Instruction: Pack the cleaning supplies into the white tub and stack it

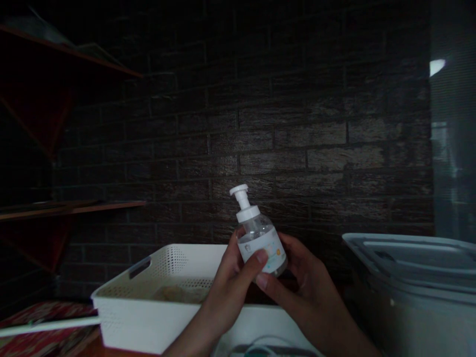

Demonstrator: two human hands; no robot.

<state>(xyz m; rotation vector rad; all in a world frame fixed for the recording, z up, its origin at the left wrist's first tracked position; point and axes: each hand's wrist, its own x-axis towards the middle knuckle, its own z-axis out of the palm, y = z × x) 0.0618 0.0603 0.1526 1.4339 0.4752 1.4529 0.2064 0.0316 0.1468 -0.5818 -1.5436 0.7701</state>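
A clear pump bottle with a white pump top and a pale printed label is held up in both hands, tilted to the left. My left hand wraps its left side, the thumb lying across the label. On the lower right, my right hand grips it with the thumb near the base. Some fingers are hidden behind the bottle. Below and behind my hands stands a white perforated basket with something pale and blurred inside.
At the right is a large container with a translucent lid. Wooden shelves jut out on the left. A dark brick wall closes the back. A pale rod lies over red patterned material at the lower left.
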